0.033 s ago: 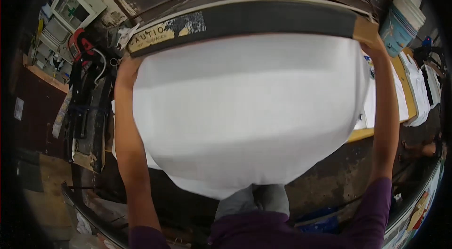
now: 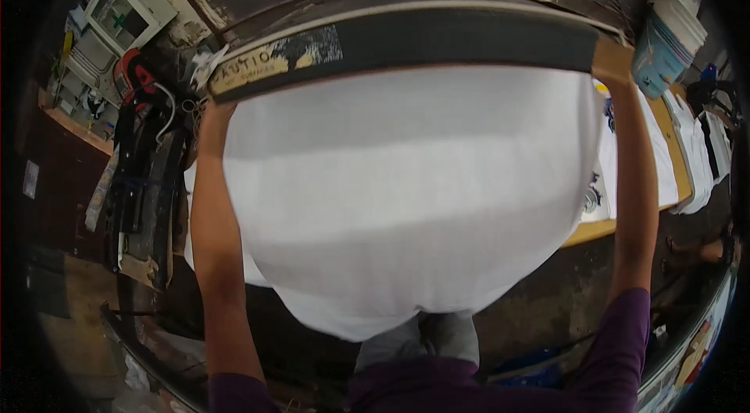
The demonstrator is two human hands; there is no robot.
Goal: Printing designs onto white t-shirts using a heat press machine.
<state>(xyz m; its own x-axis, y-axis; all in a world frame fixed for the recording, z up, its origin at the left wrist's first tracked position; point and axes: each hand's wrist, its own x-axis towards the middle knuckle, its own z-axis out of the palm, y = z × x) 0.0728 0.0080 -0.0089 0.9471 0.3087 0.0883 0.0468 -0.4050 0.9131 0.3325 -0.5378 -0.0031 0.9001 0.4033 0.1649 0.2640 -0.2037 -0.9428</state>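
Between two hands [image 2: 215, 112] [image 2: 623, 89] spreads one white cloth [image 2: 414, 178].

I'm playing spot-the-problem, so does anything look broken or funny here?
Yes, the yellowish label at the left of the dark bar looks damaged: patches are worn away. I see no spill on the white cloth.

A worn, yellowish warning label [image 2: 244, 69] with dark lettering stands on the left part of the dark bar [image 2: 469, 38], and a green cross [image 2: 119, 21] shows on the white cabinet [image 2: 158, 9] to the left of that bar.
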